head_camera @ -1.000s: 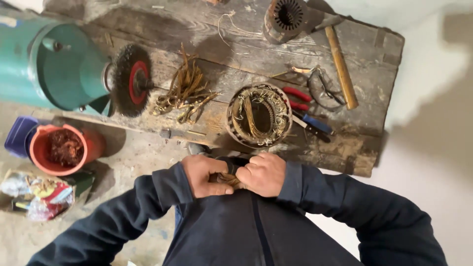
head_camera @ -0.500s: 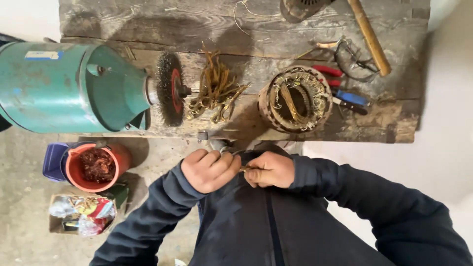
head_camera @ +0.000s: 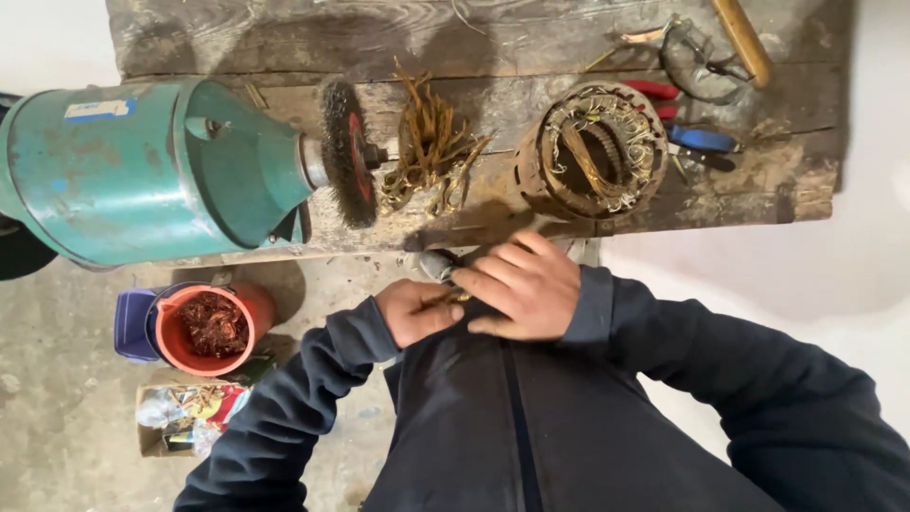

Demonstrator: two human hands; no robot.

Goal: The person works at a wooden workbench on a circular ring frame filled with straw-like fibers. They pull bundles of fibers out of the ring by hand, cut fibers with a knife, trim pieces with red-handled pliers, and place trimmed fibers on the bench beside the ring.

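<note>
Both hands, left (head_camera: pixel 414 311) and right (head_camera: pixel 523 289), together on a copper strand (head_camera: pixel 456 298) (below the wooden bench (head_camera: pixel 284 43)).

On the workbench (head_camera: pixel 284 38), a wire pile (head_camera: pixel 431 147) lies between the brush wheel (head_camera: pixel 343 152) and the stator (head_camera: pixel 592 152).

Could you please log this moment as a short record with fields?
left hand: closed on a small wire piece, against the jacket
right hand: fingers spread, laid over the left hand's fingertips
bench: worn wood
grinder: green, wire wheel on its shaft
wire bundle: beside the wheel
stator: copper windings inside
pliers: right of stator
bucket: red, holds copper scrap, on floor
</note>
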